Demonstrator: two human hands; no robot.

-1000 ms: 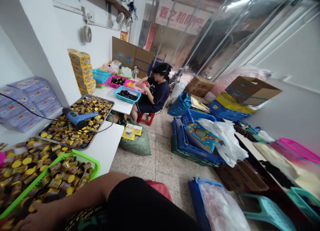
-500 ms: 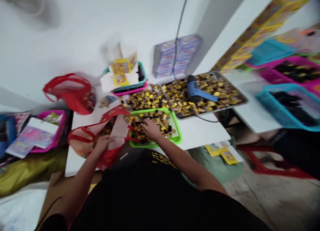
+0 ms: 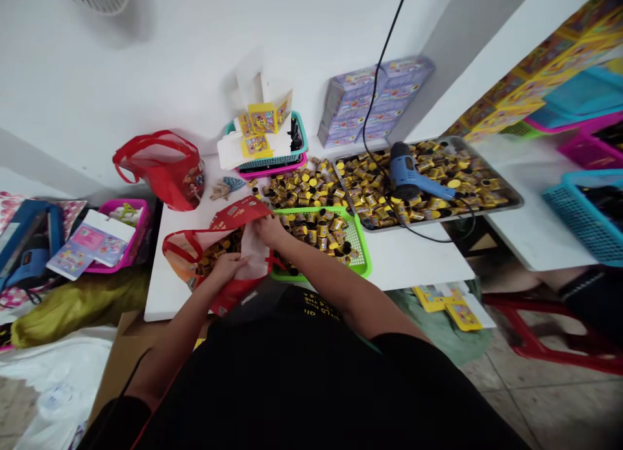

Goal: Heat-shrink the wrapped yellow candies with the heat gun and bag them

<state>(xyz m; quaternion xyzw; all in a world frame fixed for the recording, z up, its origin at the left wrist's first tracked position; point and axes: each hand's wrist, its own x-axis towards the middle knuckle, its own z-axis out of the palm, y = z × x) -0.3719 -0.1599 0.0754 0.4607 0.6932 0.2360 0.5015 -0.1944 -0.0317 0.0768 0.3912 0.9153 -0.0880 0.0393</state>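
The person's left hand (image 3: 226, 266) lies on the near side of a red-trimmed plastic gift bag (image 3: 195, 255), its fingers pressed together against the bag and closed around a fold of it; the right hand (image 3: 270, 230) sits at the bag's far edge, where a white inner sheet shows, its fingers bunched and apparently pinching the red edge, though the exact pinch is hard to tell. The bag lies on a white table (image 3: 409, 268) at the near left, with a few yellow-capped jars (image 3: 214, 250) visible inside its clear side; just right of it, touching the right forearm, stands a green plastic tray (image 3: 360, 255) heaped with more of these jars.

Beyond the tray, loose jars (image 3: 296, 190) cover the tabletop; to the right, a steel tray (image 3: 506, 200) holds many more, with a blue heat gun (image 3: 406, 171) lying on top, its black cord (image 3: 384, 67) running up the wall. Left of the hands stands a second red bag (image 3: 158, 171), and a pink basket (image 3: 131, 223) holding printed booklets sits further left, off the table's edge.

At the far edge, yellow printed cards (image 3: 263, 119) rest on a teal basket (image 3: 287, 138) stacked on a pink one; purple cartons (image 3: 374, 102) stand against the wall to their right. At the far right lies a teal basket (image 3: 579, 216) of dark items, and below it stands a red stool (image 3: 530, 333).
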